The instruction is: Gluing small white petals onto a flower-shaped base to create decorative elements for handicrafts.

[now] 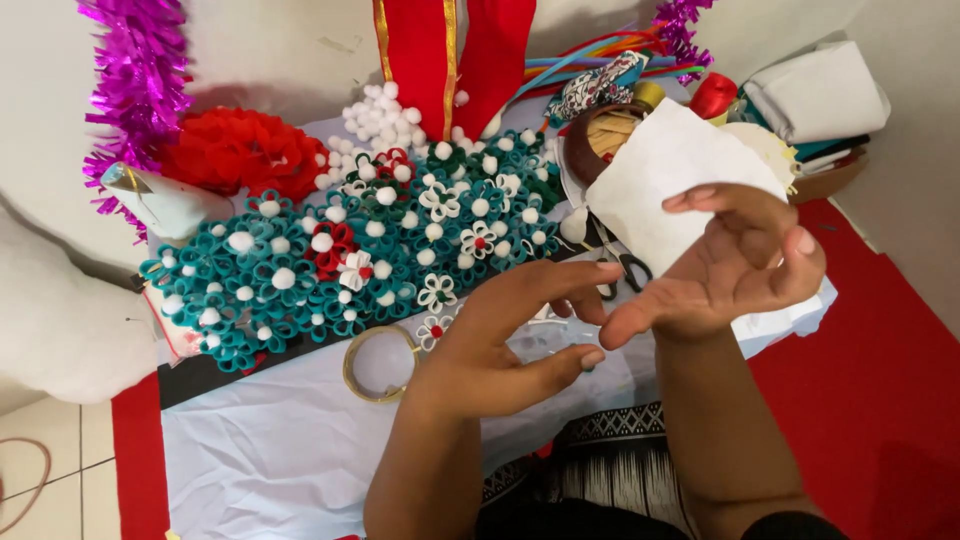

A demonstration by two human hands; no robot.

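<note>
White cloth (pixel 280 450) covers a table crowded with teal paper flowers (pixel 300 260); right hand (pixel 730 265) pinches white paper (pixel 670 170), left hand (pixel 500 345) fingers apart above scissors (pixel 625 265).

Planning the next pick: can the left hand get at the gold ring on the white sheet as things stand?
Probably yes. The gold ring lies bare on the white sheet just beside the left hand, with nothing on top of it; the hand looks empty, its fingers spread.
</note>
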